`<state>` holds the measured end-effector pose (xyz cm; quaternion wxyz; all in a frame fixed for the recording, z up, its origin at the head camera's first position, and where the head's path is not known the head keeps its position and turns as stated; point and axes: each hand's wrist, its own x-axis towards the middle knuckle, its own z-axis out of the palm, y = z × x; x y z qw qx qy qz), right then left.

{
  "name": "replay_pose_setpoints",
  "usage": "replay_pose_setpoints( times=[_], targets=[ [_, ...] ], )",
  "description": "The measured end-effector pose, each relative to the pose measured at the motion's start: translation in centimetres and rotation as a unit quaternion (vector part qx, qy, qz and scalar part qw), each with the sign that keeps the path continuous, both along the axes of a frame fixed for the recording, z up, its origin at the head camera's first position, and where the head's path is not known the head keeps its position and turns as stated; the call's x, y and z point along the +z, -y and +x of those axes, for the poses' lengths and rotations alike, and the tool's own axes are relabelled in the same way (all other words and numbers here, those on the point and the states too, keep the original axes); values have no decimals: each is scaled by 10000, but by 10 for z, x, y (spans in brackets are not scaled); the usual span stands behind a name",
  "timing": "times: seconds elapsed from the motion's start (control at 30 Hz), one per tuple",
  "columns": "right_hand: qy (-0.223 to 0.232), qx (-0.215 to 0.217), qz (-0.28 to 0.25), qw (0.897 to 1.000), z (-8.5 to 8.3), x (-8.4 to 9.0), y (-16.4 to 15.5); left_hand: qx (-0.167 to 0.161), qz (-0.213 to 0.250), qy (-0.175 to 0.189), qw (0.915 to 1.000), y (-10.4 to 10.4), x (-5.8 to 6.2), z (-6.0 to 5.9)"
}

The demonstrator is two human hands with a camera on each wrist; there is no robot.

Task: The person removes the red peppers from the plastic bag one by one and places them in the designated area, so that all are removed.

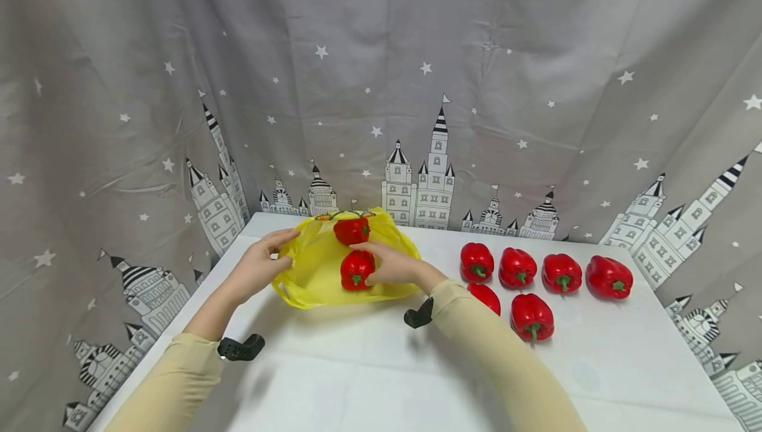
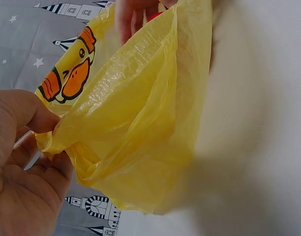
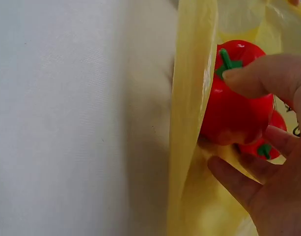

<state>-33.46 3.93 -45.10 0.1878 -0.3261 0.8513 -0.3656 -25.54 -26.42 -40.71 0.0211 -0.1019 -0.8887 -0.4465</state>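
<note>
You are mid-way through bagging: your left hand [image 1: 257, 268] pinches the rim of the yellow bag [image 1: 315, 273] and holds its mouth open on the desk [image 1: 381, 379], while your right hand [image 1: 395, 266] has its fingers curled round a pepper [image 1: 356, 269] just inside the opening, near another pepper [image 1: 351, 229] deeper in. Next, I'd judge, let it go and reach for the six loose peppers [image 1: 516, 266] at your right.

Probably a staged recording setup: a white table [image 1: 381, 379] walled by a castle-print grey curtain [image 1: 417, 88]
</note>
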Motion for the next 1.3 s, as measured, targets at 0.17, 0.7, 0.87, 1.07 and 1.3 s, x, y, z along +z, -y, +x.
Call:
replay_pose_setpoints(
  times=[0.17, 0.7, 0.87, 1.07, 1.3],
  targets=[
    [556, -184, -402, 9975, -3, -5, -2, -3, 18, 41, 10000, -1, 0, 0],
    [828, -534, -642, 9931, -7, -16, 1, -55, 59, 113, 9999, -2, -3, 1],
    [914, -540, -695, 9919, -6, -16, 2, -14, 8, 151, 9999, -4, -4, 1],
    [884, -591, -733, 9916, -4, -16, 3, -10, -16, 150, 9999, -5, -3, 1],
    [758, -597, -765, 9924, -3, -19, 4, 8, -26, 128, 9999, -4, -3, 1]
  ],
)
